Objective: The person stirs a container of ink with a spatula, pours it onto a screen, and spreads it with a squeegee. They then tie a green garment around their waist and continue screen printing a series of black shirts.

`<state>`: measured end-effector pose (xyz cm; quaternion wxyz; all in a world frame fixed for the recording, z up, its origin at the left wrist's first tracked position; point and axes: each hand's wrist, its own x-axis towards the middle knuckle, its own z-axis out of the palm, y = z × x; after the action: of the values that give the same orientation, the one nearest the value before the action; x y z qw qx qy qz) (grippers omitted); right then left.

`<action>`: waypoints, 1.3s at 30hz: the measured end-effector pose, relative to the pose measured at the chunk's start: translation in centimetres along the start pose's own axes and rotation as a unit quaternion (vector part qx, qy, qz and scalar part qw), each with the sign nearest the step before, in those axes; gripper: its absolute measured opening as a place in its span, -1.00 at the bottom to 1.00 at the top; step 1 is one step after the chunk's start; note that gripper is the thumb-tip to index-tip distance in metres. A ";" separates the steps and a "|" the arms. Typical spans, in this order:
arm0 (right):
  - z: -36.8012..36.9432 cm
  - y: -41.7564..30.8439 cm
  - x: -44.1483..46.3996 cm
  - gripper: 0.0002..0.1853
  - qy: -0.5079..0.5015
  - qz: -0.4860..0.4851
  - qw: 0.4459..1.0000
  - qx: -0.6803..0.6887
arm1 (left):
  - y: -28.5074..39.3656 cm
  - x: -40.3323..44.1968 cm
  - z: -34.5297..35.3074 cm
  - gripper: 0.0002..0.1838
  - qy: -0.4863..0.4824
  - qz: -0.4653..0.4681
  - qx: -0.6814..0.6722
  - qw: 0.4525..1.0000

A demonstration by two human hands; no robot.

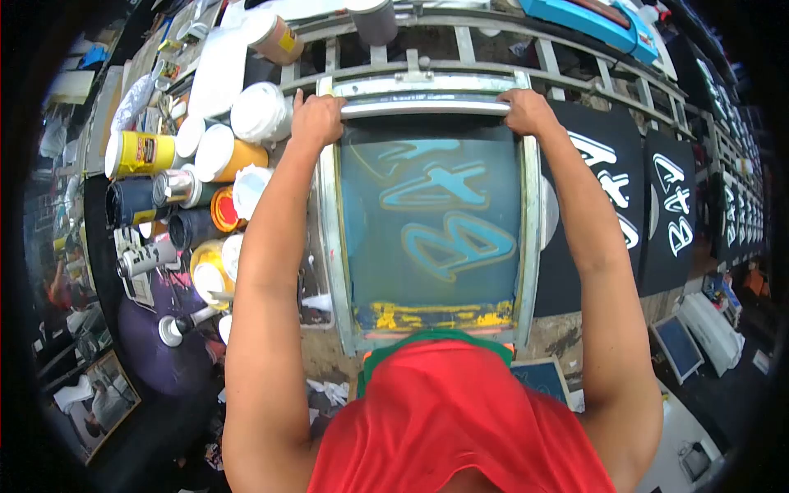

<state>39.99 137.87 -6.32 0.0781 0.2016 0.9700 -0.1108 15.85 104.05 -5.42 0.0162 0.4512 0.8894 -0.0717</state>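
Note:
My left hand (pixel 317 120) is closed around the left end of a long silver-edged squeegee (pixel 424 109), its thumb sticking up. At the other end, my right hand (pixel 528 112) grips the same squeegee. It spans the far end of a screen-printing frame (pixel 330 234), with a dark band along its near side. The mesh (pixel 378 283) is grey-green and carries large blue outlined letters. Yellow smears (pixel 436 316) cross the frame's near end. Whether the squeegee blade presses on the mesh cannot be made out.
Several paint tubs and jars, including a yellow tub (pixel 141 154) and a white-lidded bucket (pixel 260 113), crowd the left. Black printed pieces (pixel 670 214) with white letters lie to the right. A metal rack rail (pixel 464 45) runs behind, with a blue tray (pixel 596 25) beyond.

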 end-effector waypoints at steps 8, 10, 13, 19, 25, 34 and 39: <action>5.8 -3.0 -19.0 -0.54 0.028 -0.040 0.998 0.036 | 4.8 -18.3 1.8 -0.60 0.026 0.043 -0.083 0.995; 7.7 -5.1 -26.4 -0.41 0.016 -0.010 0.999 0.044 | 7.0 -25.0 2.7 -0.59 0.037 0.044 -0.110 0.992; 10.8 -7.8 -37.3 -0.30 -0.005 -0.005 0.997 0.083 | 10.0 -34.9 4.4 -0.53 0.010 0.019 -0.155 0.988; 10.4 -8.0 -40.6 -0.40 0.003 -0.043 0.993 0.108 | 9.3 -37.3 1.8 -0.45 -0.014 0.036 -0.195 0.980; 3.7 -2.6 -15.1 -0.54 0.088 -0.071 0.992 0.060 | 3.6 -14.5 -0.5 -0.34 0.003 -0.001 -0.071 0.997; 3.7 0.6 -1.6 -0.57 0.115 -0.029 0.993 0.003 | 1.7 -2.6 2.6 -0.56 0.071 -0.038 -0.043 0.996; 5.1 -4.3 -17.5 -0.44 -0.005 0.026 0.999 -0.022 | 5.1 -17.9 3.8 -0.46 0.057 0.000 -0.097 0.994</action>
<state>54.60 126.19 -7.01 0.0906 0.2246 0.9662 -0.0884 30.41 92.17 -8.11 0.0095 0.4504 0.8918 0.0411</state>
